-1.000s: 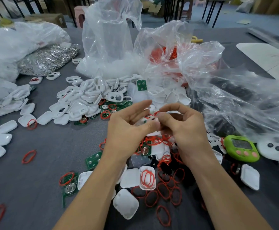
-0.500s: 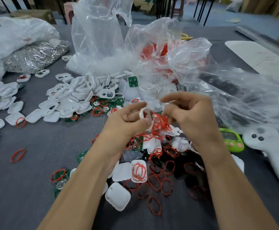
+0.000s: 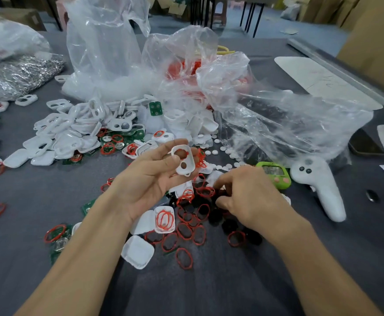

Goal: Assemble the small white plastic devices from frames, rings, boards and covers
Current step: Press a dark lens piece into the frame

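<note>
frame (image 3: pixel 179 148): white, two holes, held up over the parts pile on the grey table (image 3: pixel 38 197), just above the left palm
frame axis: long axis ran near-upright in view, top leaning slightly left; big-hole end pointed away from the person, small-hole end toward them; red ring material showed at the big-hole end
left hand (image 3: pixel 150 179): palm up, thumb and fingertips pinched the frame by its edges
right hand (image 3: pixel 248 197): palm down, fingers curled into loose red rings (image 3: pixel 199 234) and black parts; couldn't tell if it gripped anything
cover (image 3: pixel 171 210): hollow side up, red rings lay inside
tall clear bag (image 3: pixel 104 53): white parts
middle bag (image 3: pixel 186 65): red parts
right bag (image 3: pixel 289 124): dark parts
</note>
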